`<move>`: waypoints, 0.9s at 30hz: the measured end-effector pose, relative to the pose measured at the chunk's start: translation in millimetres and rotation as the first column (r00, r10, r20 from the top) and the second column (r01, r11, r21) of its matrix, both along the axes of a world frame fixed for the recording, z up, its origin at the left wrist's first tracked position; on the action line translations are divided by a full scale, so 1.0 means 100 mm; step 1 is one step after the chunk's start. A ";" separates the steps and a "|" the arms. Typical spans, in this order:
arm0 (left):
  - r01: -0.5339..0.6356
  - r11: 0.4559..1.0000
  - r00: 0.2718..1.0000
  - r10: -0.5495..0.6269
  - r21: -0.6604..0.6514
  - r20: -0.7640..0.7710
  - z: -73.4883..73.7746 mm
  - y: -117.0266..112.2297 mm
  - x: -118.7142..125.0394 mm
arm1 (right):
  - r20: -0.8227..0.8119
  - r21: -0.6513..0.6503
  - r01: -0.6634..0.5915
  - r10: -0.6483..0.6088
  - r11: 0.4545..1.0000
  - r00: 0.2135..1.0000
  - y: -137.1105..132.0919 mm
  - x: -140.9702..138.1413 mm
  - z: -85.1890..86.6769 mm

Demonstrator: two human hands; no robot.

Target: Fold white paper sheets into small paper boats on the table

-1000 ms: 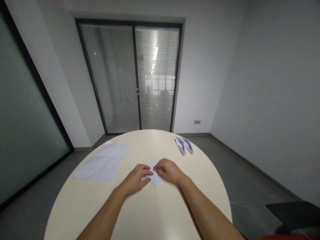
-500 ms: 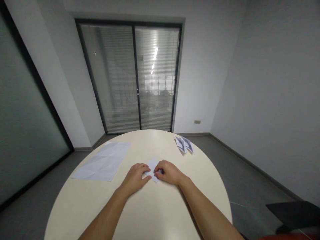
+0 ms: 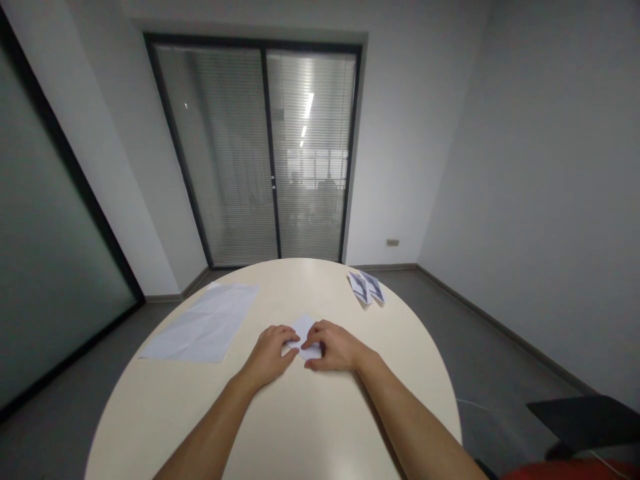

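A small white folded piece of paper (image 3: 305, 325) lies on the round table (image 3: 295, 420) between my hands, partly covered by their fingers. My left hand (image 3: 273, 352) grips its left edge, fingertips on the paper and the thumb close below them. From the right, my right hand (image 3: 333, 345) rests over the paper with index finger and thumb spread apart, fingertips touching its surface. Its lower right part is hidden under that hand.
A large creased white sheet (image 3: 205, 327) lies at the table's left side. Two folded paper pieces with dark printing (image 3: 367, 288) sit near the far right edge. A black flat object (image 3: 585, 421) stands beyond the table at lower right, by something red (image 3: 565, 470).
My right thumb and index finger have moved apart; they were closer together on the paper. The index fingertip has shifted slightly left. My left hand stays nearly in place.
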State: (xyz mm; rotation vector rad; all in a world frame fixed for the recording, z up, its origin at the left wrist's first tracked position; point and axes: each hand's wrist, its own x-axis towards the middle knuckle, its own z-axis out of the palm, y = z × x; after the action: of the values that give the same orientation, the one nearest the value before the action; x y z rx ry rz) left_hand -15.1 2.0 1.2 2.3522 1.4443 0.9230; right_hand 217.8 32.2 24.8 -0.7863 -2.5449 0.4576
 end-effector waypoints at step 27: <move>0.044 0.995 0.997 -0.038 -0.087 0.072 0.11 -0.04 0.08 | 0.061 0.071 0.022 -0.026 0.997 0.998 -0.03 0.00 0.12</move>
State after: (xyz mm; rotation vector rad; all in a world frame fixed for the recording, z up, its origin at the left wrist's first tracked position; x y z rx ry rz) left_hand -6.8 -2.4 11.7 2.2535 1.3764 0.9025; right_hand 217.3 28.9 36.9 -0.8160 -2.5902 0.3389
